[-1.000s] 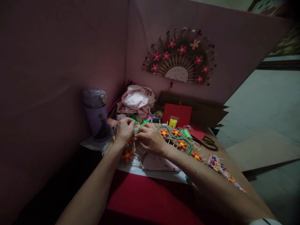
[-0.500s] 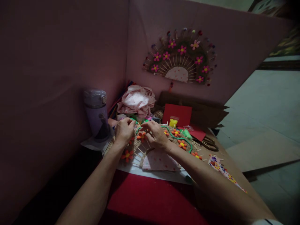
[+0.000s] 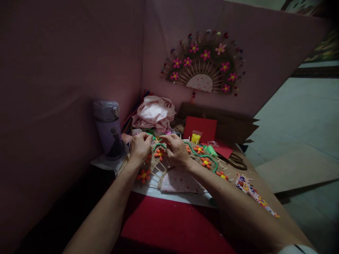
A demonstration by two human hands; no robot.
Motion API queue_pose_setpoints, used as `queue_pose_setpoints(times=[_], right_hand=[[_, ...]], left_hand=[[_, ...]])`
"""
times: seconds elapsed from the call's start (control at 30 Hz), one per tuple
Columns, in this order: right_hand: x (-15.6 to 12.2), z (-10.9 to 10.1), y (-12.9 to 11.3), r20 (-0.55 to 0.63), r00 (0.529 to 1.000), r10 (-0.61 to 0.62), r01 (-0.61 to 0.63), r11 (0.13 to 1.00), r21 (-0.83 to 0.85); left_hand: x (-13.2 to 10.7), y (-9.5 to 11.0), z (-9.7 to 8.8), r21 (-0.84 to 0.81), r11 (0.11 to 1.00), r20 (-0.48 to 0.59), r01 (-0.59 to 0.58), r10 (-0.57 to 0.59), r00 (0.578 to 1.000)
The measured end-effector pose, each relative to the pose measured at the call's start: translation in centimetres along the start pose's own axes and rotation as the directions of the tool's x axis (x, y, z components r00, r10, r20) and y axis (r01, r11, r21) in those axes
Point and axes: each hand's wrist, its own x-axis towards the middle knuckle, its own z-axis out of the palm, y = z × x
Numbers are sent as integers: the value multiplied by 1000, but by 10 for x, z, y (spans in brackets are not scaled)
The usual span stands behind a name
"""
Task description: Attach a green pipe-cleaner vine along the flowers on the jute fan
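A half-round woven fan with stick spokes, orange flowers and a dotted pink centre lies on the table. A green cord runs along its arc. My left hand is curled at the fan's upper left edge, fingers pinched on the green cord's end. My right hand rests on the fan just to the right, fingers bent and pinching the same green cord near an orange flower.
A purple flask stands at the left by the pink partition. A finished fan hangs on the back wall. Pink cloth, red card, a yellow packet and a patterned strip lie around.
My right hand has shifted right and back a little, uncovering an orange flower and the fan's spokes. My left hand has stayed in place.
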Motion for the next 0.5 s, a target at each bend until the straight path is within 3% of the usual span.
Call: queue_pose_setpoints(times=[0.17, 0.33, 0.5], right_hand=[[0, 5, 0, 60, 998, -31, 33, 999, -33], [1, 6, 2, -18, 1000, -25, 24, 999, -45], [3, 11, 5, 44, 986, -160, 160, 987, -5]], left_hand=[[1, 1, -1, -10, 1000, 9, 5, -5, 1000], [1, 1, -1, 0, 1000, 12, 7, -7, 1000], [2, 0, 0, -24, 1000, 10, 9, -9, 1000]])
